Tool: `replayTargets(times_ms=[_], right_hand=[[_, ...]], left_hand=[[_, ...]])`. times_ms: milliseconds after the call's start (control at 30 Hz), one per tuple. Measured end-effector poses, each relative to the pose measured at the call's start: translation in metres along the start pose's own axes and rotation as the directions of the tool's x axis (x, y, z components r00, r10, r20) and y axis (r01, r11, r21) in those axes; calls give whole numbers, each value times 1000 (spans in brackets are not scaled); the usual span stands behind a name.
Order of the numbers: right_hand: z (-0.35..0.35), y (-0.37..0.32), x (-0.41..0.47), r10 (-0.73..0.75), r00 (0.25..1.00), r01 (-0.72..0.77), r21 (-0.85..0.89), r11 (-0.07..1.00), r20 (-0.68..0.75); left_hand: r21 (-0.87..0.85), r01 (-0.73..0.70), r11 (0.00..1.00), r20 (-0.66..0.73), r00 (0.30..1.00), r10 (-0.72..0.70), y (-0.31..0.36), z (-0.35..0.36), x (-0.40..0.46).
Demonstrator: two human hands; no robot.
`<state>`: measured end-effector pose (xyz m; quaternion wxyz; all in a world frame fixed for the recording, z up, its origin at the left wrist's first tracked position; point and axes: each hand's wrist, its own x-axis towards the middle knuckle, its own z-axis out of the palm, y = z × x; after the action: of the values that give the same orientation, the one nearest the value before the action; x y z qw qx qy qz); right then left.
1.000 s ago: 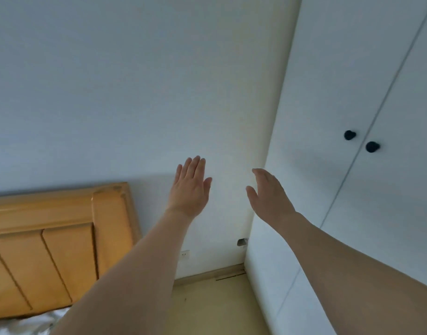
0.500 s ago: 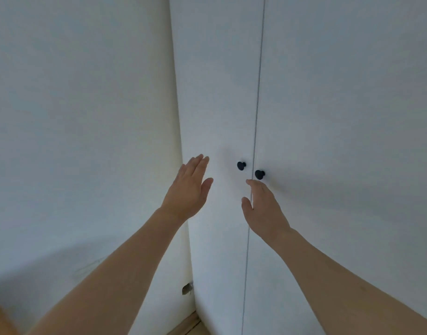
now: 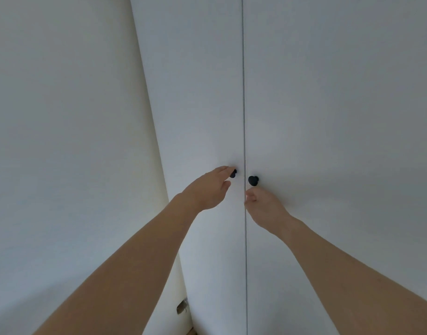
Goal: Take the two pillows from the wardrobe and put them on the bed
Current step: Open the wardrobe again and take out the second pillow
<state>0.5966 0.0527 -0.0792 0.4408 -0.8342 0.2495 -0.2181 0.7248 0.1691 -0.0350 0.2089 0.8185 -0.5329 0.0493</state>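
Note:
The white wardrobe fills the view with both doors closed, the left door [image 3: 202,93] meeting the right door [image 3: 328,105] at a thin vertical seam. Each door has a small black knob beside the seam. My left hand [image 3: 207,192] reaches the left knob [image 3: 233,174]: its fingertips lie over the knob and hide part of it, with the thumb just below. My right hand [image 3: 265,209] hovers just under the right knob [image 3: 253,181], fingers loosely curled, apart from it and holding nothing. No pillows and no bed are in view.
A plain white wall [image 3: 62,141] runs along the left and meets the wardrobe's side in a corner. Low in that corner sits a small metal fitting [image 3: 182,307]. A sliver of floor [image 3: 192,332] shows at the bottom edge.
The view has swung right from the wooden headboard to face the wardrobe doors. Both hands have moved forward to the knobs, and the left fingertips now reach the left knob.

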Motion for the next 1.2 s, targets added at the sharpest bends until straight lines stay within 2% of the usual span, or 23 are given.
replayTargets(times_ms=[267,433,633,733,800,900,1000,1100,1200], right_hand=[[15,8,8,9,999,-12,-73,997,-34],[19,6,5,-11,996,9,-30,1000,-88],[30,2,-2,-86,995,87,16,996,-55],[36,-2,-5,-170,985,169,-19,985,-34],[41,-8,-6,-240,971,238,-95,967,-6],[48,-25,-6,-298,951,307,-157,939,82],[55,-40,-3,-292,929,329,-148,932,228],[58,-49,2,-292,888,348,-105,931,356],[64,-55,7,-316,860,370,-64,927,401]], left_hand=[[-77,11,997,-74,997,-16,-10,3,5],[-91,64,994,-114,991,-74,-10,-1,7],[-86,119,989,-255,957,-137,-13,-6,-9],[-78,154,985,-312,935,-171,-16,-18,-21],[32,209,977,-352,918,-185,-17,-27,-29],[265,309,913,-414,892,-182,-22,-40,-41],[326,386,863,-439,870,-224,-29,-51,-53],[369,376,850,-536,833,-136,-33,-60,-65],[364,304,881,-660,751,13,-38,-64,-76]])
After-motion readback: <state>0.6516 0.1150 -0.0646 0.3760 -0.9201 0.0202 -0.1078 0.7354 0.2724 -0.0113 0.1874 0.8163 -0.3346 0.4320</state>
